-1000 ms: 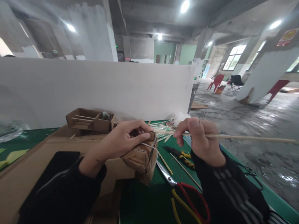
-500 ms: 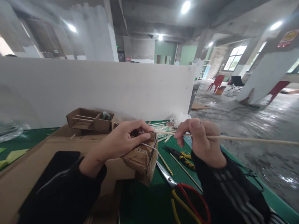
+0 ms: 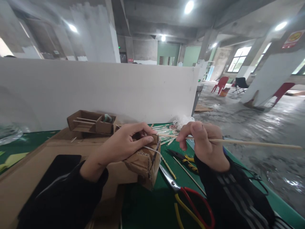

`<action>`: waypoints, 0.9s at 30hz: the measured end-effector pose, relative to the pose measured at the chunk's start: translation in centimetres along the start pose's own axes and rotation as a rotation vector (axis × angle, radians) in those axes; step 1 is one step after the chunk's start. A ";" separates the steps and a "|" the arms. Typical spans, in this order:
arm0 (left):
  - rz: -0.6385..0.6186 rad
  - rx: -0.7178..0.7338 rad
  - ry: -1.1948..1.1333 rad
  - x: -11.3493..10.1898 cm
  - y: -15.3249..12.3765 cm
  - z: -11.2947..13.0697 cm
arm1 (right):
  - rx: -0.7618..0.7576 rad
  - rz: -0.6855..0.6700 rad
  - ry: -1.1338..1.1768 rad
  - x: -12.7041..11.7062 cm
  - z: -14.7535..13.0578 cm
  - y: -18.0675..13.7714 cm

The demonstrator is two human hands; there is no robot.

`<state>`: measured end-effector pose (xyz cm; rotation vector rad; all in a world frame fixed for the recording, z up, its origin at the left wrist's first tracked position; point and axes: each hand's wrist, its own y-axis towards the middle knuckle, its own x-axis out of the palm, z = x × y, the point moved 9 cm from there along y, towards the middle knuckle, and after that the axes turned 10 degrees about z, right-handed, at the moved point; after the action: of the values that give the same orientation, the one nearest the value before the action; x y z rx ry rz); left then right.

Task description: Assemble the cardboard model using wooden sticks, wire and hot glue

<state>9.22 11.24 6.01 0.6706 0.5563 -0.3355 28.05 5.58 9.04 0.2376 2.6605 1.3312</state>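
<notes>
My left hand (image 3: 124,144) is closed round the top edge of a small cardboard box (image 3: 143,163) held just above the green table (image 3: 152,206). My right hand (image 3: 202,141) pinches a long thin wooden stick (image 3: 250,143) that runs level from far right to the box, its left tip touching the box's upper corner. Both sleeves are dark.
Scissors with red and yellow handles (image 3: 190,200) and yellow-handled pliers (image 3: 186,158) lie under my right wrist. Loose sticks (image 3: 166,130), another open cardboard tray (image 3: 91,122), a flat cardboard sheet (image 3: 35,171) and a white partition (image 3: 95,92) lie beyond.
Almost nothing differs. The stick's far right end has risen slightly, and my right hand has shifted a touch to the left.
</notes>
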 end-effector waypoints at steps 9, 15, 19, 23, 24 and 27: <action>-0.009 0.003 -0.004 0.0 0.0 0.1 | -0.021 -0.032 -0.005 0.4 -0.2 0.2; -0.002 0.004 -0.005 0.0 0.0 0.1 | 0.000 -0.028 -0.020 0.2 -0.1 0.2; 0.006 0.008 -0.009 -0.1 0.2 0.3 | 0.005 -0.019 -0.036 0.2 0.0 0.2; -0.003 -0.009 -0.020 0.0 0.2 0.1 | -0.018 -0.026 -0.030 0.3 -0.2 0.2; -0.008 -0.013 -0.019 0.1 0.1 0.0 | -0.027 -0.025 -0.027 0.3 -0.2 0.2; -0.013 -0.014 -0.019 0.1 0.0 -0.1 | -0.037 -0.027 -0.025 0.3 -0.2 0.1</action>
<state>9.31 11.31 5.91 0.6498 0.5446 -0.3494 27.76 5.51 9.25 0.2115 2.6071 1.3585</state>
